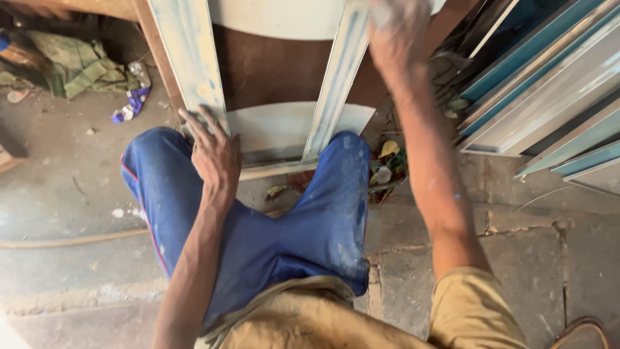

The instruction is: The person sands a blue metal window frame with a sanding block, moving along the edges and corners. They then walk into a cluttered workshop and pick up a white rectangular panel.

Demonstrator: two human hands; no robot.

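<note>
Bracing the pale wooden frame upright between the knees; left hand is pressing its left rail, fingers spread; right hand is blurring on the right rail, finger state unclear; frame may be sliding sideways if bracing slackens.

Two bare hands were in view: left hand, right hand. One wooden door frame carried two pale blue-streaked upright rails and two curved white panels. At least five blue-edged panels leaned in one stack at the right. One heap of green cloth. One crumpled purple wrapper.
</note>
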